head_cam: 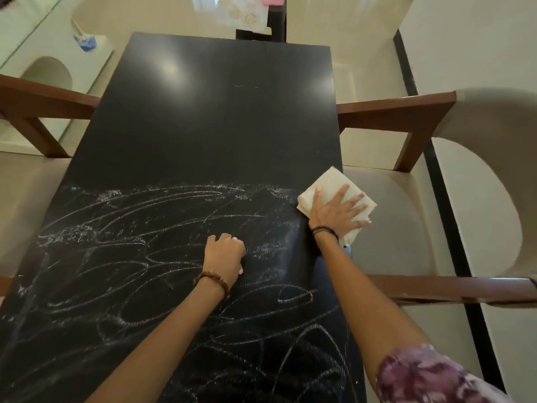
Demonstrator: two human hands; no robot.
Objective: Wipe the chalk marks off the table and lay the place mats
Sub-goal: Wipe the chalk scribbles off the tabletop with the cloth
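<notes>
- Tabletop (220, 135): a long black slab running away from you. Its far half looks clean and shiny; its near half is covered in looping chalk marks (139, 245), so by this view the wiping is roughly half done.
- Right hand (338, 212): your fingers are spread nearly flat and press down on a folded white cloth (337, 186) at the right edge of the tabletop. Nothing is gripped; the flat palm seems meant to load the whole pad evenly. Part of the cloth overhangs the edge, which suggests a stroke ending or starting at the rim.
- Left hand (225, 255): curled into a loose fist and resting on the chalked area near the middle of the tabletop. No object shows inside it. It appears to serve as a brace while you lean toward the right side.
- Cleared patch: a dark streak just near of the cloth, beside your right wrist, looks freer of chalk than the area to its left.
- Place mats (242, 11): the pale patterned sheets past the far end of the tabletop may be these; too distant to be sure. None lies on the tabletop yet.
- Chairs (412, 228): wooden-armed seats stand on the left and right, close beside the tabletop.
</notes>
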